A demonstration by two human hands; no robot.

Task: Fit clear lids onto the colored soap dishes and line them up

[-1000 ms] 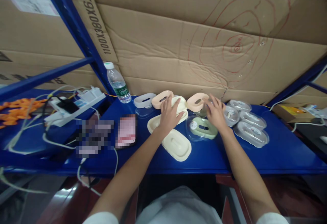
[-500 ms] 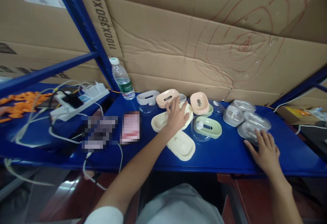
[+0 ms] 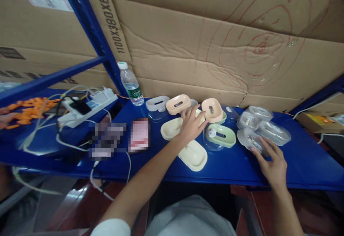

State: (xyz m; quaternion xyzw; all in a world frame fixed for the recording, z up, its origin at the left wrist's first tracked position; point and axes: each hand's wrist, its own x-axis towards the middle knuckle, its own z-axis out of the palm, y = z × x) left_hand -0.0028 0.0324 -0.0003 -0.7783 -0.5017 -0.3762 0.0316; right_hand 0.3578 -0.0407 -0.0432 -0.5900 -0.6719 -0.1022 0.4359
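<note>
My left hand [image 3: 191, 124] lies over a cream soap dish [image 3: 199, 114] with its fingers apart, its thumb close to the lower edge of a square peach dish [image 3: 212, 109]. Whether it touches the peach one I cannot tell. Two more cream pieces, an oval one [image 3: 170, 128] and a long one [image 3: 194, 156], rest around that wrist. A green dish [image 3: 221, 135] sits to its right on a clear cover [image 3: 213, 145]. At the right, my right hand [image 3: 271, 160] grips a grey soap dish under a clear cover [image 3: 248, 140], thumb and fingers around its near side.
Several clear-covered dishes [image 3: 274, 132] stand at the right. Behind are a grey dish [image 3: 158, 103] and an oval peach one [image 3: 178, 104]. A water bottle [image 3: 131, 85], pixelated flat objects [image 3: 139, 135] and a power strip [image 3: 86, 108] with cables occupy the left. Cardboard [image 3: 172, 42] backs the blue table [image 3: 166, 171].
My right hand has drawn the covered grey dish left, away from the other covered ones. My left hand has shifted slightly right toward the square peach dish. The view has moved a little.
</note>
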